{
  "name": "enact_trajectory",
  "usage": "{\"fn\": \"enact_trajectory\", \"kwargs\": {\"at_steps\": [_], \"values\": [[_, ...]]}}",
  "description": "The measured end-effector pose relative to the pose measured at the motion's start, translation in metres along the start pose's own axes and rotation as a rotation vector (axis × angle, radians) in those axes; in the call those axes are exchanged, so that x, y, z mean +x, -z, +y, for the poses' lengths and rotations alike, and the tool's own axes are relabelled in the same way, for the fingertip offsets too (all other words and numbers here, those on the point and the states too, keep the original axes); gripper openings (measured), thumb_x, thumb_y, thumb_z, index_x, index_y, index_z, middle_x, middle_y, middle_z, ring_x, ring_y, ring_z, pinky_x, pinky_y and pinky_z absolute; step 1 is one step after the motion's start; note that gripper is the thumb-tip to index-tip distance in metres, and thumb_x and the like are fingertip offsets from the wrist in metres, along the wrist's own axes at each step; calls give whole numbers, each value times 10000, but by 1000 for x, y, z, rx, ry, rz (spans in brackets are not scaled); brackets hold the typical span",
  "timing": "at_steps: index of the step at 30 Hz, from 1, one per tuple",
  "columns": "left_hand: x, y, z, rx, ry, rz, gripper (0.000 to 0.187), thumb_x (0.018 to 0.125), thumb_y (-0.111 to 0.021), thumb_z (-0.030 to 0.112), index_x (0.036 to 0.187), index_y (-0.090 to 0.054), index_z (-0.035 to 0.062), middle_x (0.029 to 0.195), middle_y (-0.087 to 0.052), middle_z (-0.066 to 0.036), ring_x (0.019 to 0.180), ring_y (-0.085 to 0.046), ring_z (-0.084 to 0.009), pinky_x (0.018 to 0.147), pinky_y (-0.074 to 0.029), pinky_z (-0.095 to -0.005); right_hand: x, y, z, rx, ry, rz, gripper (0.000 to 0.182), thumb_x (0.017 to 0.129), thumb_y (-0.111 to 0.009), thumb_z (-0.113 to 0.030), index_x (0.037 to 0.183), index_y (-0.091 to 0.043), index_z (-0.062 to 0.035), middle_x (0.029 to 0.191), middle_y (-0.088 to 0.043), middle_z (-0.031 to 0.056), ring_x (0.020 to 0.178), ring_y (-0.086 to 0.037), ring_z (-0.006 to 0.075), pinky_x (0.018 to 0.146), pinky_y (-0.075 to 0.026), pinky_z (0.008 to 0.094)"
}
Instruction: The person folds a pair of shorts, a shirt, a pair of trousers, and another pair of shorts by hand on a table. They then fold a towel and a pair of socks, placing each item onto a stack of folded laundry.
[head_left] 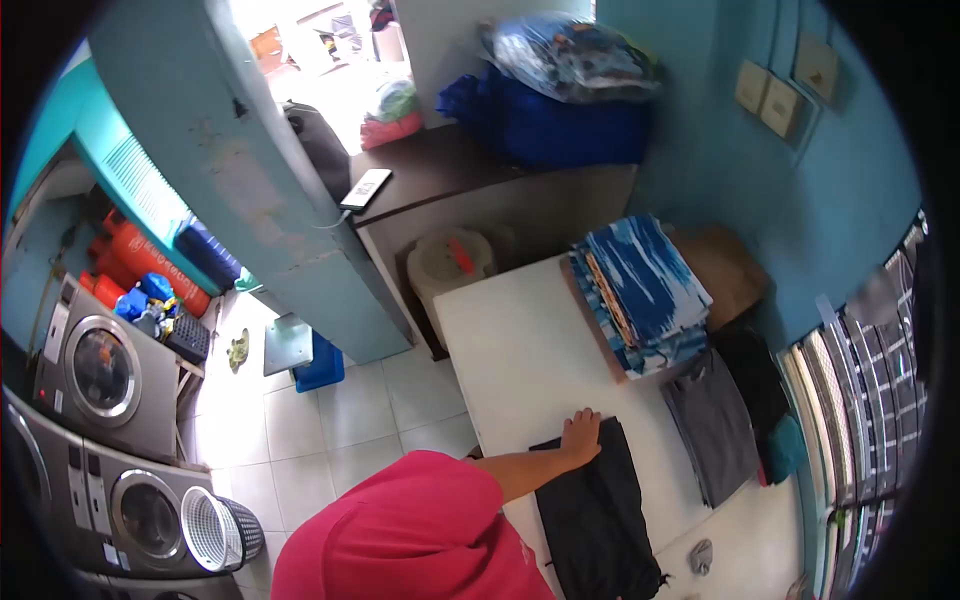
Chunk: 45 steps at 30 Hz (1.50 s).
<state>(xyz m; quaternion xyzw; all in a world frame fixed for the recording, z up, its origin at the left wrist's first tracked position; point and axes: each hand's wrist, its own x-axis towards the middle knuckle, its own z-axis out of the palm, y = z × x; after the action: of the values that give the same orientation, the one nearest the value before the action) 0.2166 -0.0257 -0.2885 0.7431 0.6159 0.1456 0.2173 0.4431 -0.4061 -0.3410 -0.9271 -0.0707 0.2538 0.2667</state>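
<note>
My left hand [580,437] lies palm down on the upper end of a folded black garment [597,515], fingers stretched out and open. The garment looks like trousers and lies lengthwise on the white table [505,345]. My right hand does not show clearly. Right of the garment are folded grey clothes [712,425], next to a black pile [750,375] and a teal cloth [782,447]. A small grey bunched cloth [701,557] rests nearer the bottom edge.
Folded blue-and-white patterned fabric [650,280] is stacked at the table's far end. Hanging cloths [860,400] line the right side. Washing machines [105,370] and a white basket [215,530] stand left. A phone [366,189] lies on the dark counter [430,170].
</note>
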Motion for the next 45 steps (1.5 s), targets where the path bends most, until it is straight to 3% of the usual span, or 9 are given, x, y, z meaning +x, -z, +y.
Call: {"fn": "enact_trajectory", "kwargs": {"at_steps": [5,12,17,20,25,34,36,38,45], "values": [[21,8,9,94,141,-323,407,636,-667,209,990,-542,51,1007,-578,-136,992,-532,-291,877,-382,-437,-25,21,-37,734,-43,-378,450,802,-596,-323,1138,-498,-40,937,-566,36,863,-555,155,786,-447,307],[45,-47,-7,-418,-131,-782,418,619,-653,273,948,-607,19,922,-628,-154,884,-596,-258,795,-454,-341,-15,88,-91,652,124,-119,487,704,-583,-98,1175,-473,-46,987,-574,55,867,-552,157,764,-449,284],[17,-31,39,-814,268,-1158,493,746,-597,259,1173,-414,93,1094,-532,-65,979,-530,-215,825,-422,-368,-60,104,-180,655,244,32,562,717,-578,-87,1235,-393,29,1094,-533,111,946,-536,170,814,-428,263],[12,-57,28,-943,330,-1225,465,790,-545,260,1197,-380,106,1120,-513,-64,1006,-516,-214,832,-414,-392,-72,68,-208,-23,473,358,539,714,-535,-115,1239,-424,-61,1101,-515,173,963,-544,279,835,-426,342],[3,-50,26,-1037,378,-1288,403,825,-496,220,1192,-387,95,1155,-491,-85,1065,-480,-207,888,-398,-407,-124,-47,-294,-340,216,344,510,687,-547,-112,1184,-433,-114,952,-481,137,844,-544,317,707,-469,424],[5,-78,6,-1231,350,-1503,584,869,-398,487,1264,-372,58,1267,-425,-81,1186,-373,-197,1021,-250,-357,-113,-168,-235,87,432,172,593,695,-654,-221,1217,-427,-55,1225,-434,153,1063,-445,342,911,-371,395],[3,-66,10,-1085,300,-1709,491,842,-483,440,1112,-512,31,1073,-560,-89,1021,-516,-212,925,-367,-373,-112,-173,-222,47,600,242,594,687,-647,-206,1213,-424,-42,1233,-426,158,1063,-441,348,913,-373,393],[-3,-61,13,-1045,83,-1396,331,790,-602,187,1072,-533,28,999,-574,-74,952,-540,-196,841,-426,-312,-130,-165,-229,90,526,107,631,690,-614,-167,1252,-368,-21,1314,-320,198,1073,-432,357,883,-411,386],[-1,-63,10,-1102,27,-1275,392,804,-559,114,1170,-445,31,1131,-505,-84,1014,-500,-233,872,-416,-343,-148,-175,-198,184,683,25,568,709,-578,-118,1236,-400,-7,1362,-244,220,1151,-374,335,897,-405,363]]}}
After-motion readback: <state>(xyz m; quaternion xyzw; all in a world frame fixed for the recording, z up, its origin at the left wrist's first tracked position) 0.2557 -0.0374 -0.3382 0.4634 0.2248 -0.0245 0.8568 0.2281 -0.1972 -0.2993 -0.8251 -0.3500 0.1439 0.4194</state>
